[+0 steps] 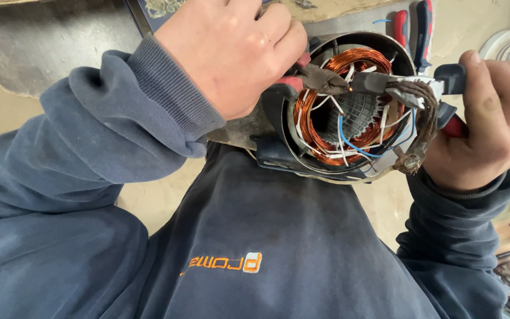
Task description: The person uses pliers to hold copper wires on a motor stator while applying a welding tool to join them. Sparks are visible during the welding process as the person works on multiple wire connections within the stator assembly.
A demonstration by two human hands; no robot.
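An opened electric motor stator [349,112], a round metal shell lined with copper windings [326,127] and threaded with white and blue wires [349,142], is held against the lap of a person in a dark blue sweatshirt [255,236], between the two hands. The left hand [231,53], above and to the left of the shell, is closed around red-handled pliers [320,78] whose tips are pressed into the windings. The right hand [491,118], at the shell's right edge, is clenched around a second pair of pliers [408,85] and a brown braided wire bundle [423,118] hanging over the rim.
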